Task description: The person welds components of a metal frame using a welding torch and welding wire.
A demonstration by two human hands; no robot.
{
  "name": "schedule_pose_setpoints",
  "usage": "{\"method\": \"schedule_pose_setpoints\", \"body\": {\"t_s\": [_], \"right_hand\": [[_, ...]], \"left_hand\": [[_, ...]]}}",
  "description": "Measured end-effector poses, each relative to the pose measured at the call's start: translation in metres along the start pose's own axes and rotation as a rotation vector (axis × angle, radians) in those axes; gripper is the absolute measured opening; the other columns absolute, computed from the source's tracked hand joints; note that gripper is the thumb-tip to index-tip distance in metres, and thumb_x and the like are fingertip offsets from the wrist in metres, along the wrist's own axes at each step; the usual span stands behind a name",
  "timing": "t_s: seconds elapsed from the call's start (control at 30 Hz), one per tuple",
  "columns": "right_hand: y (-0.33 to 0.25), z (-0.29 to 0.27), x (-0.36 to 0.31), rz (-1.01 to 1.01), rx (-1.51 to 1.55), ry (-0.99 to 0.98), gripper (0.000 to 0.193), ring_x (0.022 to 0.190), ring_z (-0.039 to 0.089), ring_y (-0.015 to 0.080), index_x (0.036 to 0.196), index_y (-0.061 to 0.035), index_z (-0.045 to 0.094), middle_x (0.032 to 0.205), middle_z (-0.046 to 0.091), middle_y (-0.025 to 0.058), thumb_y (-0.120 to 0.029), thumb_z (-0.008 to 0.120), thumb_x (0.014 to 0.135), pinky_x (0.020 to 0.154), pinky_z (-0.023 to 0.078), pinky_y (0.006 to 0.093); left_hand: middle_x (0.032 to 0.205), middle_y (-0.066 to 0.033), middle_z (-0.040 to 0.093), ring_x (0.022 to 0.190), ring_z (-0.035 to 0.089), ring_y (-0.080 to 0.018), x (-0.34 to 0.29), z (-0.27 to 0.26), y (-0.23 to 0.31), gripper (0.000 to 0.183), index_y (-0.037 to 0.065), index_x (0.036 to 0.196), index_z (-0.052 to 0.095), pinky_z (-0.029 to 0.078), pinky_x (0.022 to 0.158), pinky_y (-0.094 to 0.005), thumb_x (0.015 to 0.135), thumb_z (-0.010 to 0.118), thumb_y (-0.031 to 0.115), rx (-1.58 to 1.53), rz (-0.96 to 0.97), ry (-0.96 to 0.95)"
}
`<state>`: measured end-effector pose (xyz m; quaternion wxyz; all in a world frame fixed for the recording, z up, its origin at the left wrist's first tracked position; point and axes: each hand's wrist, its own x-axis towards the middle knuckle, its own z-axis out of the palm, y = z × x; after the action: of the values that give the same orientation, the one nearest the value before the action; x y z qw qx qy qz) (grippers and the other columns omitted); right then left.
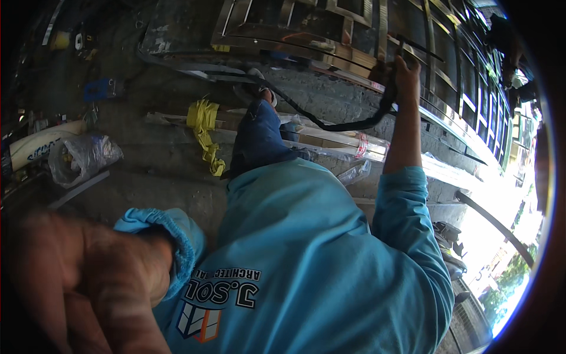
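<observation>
My right hand [407, 76] is raised at the upper right, closed around the dark handle of what looks like a welding electrode holder [391, 88]. A thin dark rod [425, 49] sticks out above the fist. From the handle's lower end a thick black cable [330, 126] sags and runs left. Just beyond that hand lies a large metal grille [383, 29] of shiny bars. Large and blurred, my left hand [88, 265] is at the lower left, close to the camera. Its fingers bend downward, and whether they hold anything cannot be made out.
Plastic-wrapped lengths [336, 139] lie on the concrete floor across my legs. A crumpled yellow strip [204, 133] is left of my leg. Farther left are a clear plastic bag [82, 158], a white tube [44, 144] and a blue box [100, 88]. A curved dark bar [495, 227] is at the right.
</observation>
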<state>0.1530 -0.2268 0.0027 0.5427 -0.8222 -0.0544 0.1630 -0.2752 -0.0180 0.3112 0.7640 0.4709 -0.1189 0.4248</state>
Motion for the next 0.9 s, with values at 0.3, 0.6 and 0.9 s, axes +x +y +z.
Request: {"method": "schedule_pose_setpoints", "body": {"t_s": [0.3, 0.6, 0.9], "right_hand": [[-0.008, 0.000, -0.009, 0.068, 0.005, 0.025, 0.059, 0.069, 0.068, 0.0182, 0.142, -0.0019, 0.032, 0.093, 0.073, 0.0132, -0.022, 0.065, 0.097, 0.057, 0.054, 0.0287], [-0.014, -0.002, -0.019, 0.073, -0.024, 0.051, 0.057, 0.070, 0.069, 0.0172, 0.144, -0.0048, 0.038, 0.097, 0.074, 0.0135, -0.025, 0.066, 0.098, 0.056, 0.054, 0.0280], [-0.053, 0.069, -0.101, -0.195, -0.009, -0.082, 0.059, 0.053, 0.058, 0.0116, 0.148, -0.0176, 0.028, 0.085, 0.067, 0.0110, -0.015, 0.061, 0.100, 0.043, 0.045, 0.0272]], "left_hand": [[0.139, -0.0236, 0.056, 0.109, 0.061, -0.0266, -0.035, -0.125, -0.084, 0.045, -0.002, 0.142, 0.047, 0.050, 0.093, -0.0445, 0.107, 0.038, 0.025, 0.294, -0.198, 0.238], [0.124, -0.0171, 0.063, 0.105, 0.062, -0.0227, -0.096, -0.197, -0.151, 0.043, -0.003, 0.135, 0.055, 0.051, 0.092, -0.0390, 0.107, 0.044, 0.027, 0.303, -0.582, 0.499], [0.128, -0.0178, 0.064, 0.110, 0.062, -0.0243, -0.112, -0.249, -0.131, 0.040, -0.001, 0.133, 0.058, 0.049, 0.096, -0.0399, 0.105, 0.046, 0.025, 0.146, -0.554, 0.577]]}}
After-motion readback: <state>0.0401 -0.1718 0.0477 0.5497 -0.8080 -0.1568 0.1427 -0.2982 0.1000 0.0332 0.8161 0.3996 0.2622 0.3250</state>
